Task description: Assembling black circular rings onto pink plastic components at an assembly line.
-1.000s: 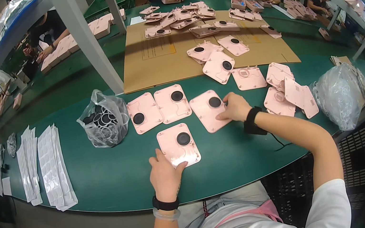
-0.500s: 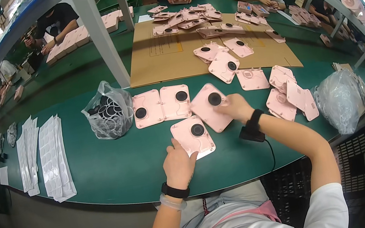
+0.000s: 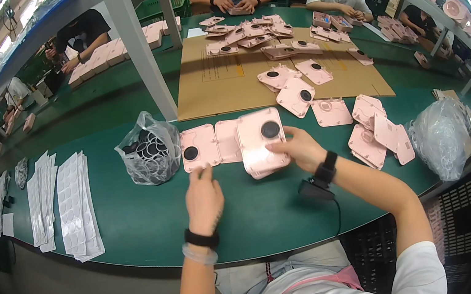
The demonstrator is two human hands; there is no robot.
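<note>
My right hand (image 3: 300, 147) grips pink plastic panels (image 3: 258, 150) by their right edge, stacked one on another and lifted at the middle of the bench. The top panel bears a black round disc (image 3: 270, 129). Partly behind this stack lies another pink panel (image 3: 227, 142). To its left is a pink panel (image 3: 199, 137) with a black disc near its lower left corner. My left hand (image 3: 204, 202) reaches to that panel's lower edge, fingers stretched out and seemingly touching it; it holds nothing.
A clear bag of black rings (image 3: 149, 152) stands at left, beside white sticker sheets (image 3: 75, 205). On the right lie loose pink panels (image 3: 380, 135) and a clear plastic bag (image 3: 444, 137). More panels cover the cardboard (image 3: 202, 99). A metal post (image 3: 138, 51) rises nearby; co-workers sit beyond.
The near panel under my left hand now appears stacked beneath the one in my right hand. My right hand has shifted slightly left; my left hand has moved left to the leftmost panel.
</note>
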